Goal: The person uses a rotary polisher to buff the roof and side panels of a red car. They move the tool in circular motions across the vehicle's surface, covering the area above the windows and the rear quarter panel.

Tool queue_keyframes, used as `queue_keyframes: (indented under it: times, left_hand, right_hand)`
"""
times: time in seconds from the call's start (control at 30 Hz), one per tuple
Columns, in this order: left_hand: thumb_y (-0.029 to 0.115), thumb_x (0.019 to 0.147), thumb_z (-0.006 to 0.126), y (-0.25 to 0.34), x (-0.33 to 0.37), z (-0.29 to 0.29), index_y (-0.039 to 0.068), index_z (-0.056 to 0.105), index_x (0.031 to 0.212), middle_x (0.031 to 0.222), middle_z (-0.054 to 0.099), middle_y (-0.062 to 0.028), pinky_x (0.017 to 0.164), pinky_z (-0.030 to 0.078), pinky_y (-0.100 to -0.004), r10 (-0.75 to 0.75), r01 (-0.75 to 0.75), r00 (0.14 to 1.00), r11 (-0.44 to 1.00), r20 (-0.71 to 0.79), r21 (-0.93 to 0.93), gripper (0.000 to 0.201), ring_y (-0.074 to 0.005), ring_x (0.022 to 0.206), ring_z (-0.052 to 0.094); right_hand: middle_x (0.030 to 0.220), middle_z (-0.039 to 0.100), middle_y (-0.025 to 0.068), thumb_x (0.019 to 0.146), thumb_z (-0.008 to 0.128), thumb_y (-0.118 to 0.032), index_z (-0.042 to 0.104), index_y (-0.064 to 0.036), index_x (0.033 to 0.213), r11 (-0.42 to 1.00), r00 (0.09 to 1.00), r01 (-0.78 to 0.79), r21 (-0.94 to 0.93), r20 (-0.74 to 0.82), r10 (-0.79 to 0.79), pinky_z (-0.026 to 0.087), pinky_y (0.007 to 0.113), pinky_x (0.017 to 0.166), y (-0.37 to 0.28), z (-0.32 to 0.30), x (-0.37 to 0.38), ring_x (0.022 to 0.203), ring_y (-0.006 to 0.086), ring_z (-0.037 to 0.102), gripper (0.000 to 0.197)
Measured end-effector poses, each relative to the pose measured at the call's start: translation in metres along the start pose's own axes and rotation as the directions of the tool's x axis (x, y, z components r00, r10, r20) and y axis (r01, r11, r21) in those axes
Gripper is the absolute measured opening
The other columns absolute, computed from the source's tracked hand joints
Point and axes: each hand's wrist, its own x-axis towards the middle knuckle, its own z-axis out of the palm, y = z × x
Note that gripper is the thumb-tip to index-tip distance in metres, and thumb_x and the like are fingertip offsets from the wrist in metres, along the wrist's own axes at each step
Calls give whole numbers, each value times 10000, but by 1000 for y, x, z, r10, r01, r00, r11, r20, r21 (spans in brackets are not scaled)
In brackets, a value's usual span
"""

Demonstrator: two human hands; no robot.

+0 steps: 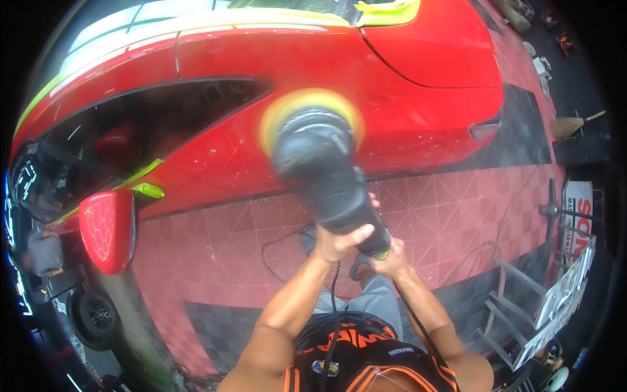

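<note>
Both my hands grip a black car polisher (330, 189). Its yellow pad (268, 124) lies against the red car's side panel (392, 124), behind the dark side window, and looks blurred. My left hand (339, 240) wraps the body from the left, its thumb across the top. Around the handle's lower end, beside a yellow-green spot, closes my right hand (390, 259); a few fingers show along the far side of the body. A dark cord (334, 287) runs down past my chest.
Yellow-green masking tape (150, 190) edges the window and roof. The red wing mirror (108, 232) juts out at left. A ladder (516, 313) stands at right, a broom (575, 124) farther back. Cable (470, 261) lies on the red tiled floor. A person (44, 251) is at far left.
</note>
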Motion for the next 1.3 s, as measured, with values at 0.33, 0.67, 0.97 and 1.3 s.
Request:
queue_keyframes:
  times: [0.33, 0.67, 0.97, 1.3]
  left_hand:
    - [150, 779, 818, 5, -4, 16, -50, 572, 1381, 1270, 664, -179, 986, 610, -461, -12, 19, 992, 999, -126, 51, 681, -323, 1158, 712]
    - [96, 808, 850, -50, 30, 85, -54, 639, 1306, 1158, 745, -161, 906, 638, -411, -178, 168, 984, 956, 22, 239, 561, -268, 1040, 759]
    - [160, 794, 883, -61, 62, 132, 37, 623, 1237, 1076, 702, -53, 899, 551, -347, -125, 75, 986, 921, 108, 383, 528, -162, 969, 661]
    - [142, 819, 887, -2, 46, 83, -9, 702, 1159, 1011, 771, -102, 860, 608, -354, -95, 78, 995, 890, 15, 450, 416, -192, 918, 743]
  right_hand:
    - [972, 767, 208, 748, 855, -91, 642, 7, 1253, 992, 999, -54, 111, 9, 53, 637, 452, 777, -15, -5, -6, 892, 407, 779, 556]
    - [899, 767, 195, 762, 755, -43, 684, -5, 1158, 943, 953, -231, 238, -139, 268, 609, 446, 757, 13, -48, -58, 838, 363, 785, 404]
    - [775, 712, 127, 753, 712, -36, 698, -22, 953, 857, 885, -338, 390, -179, 431, 570, 420, 670, 24, -50, -74, 697, 276, 716, 202]
    - [824, 757, 177, 776, 743, -68, 724, -21, 1004, 885, 947, -241, 398, -103, 304, 602, 434, 710, -24, -19, -27, 783, 342, 781, 233]
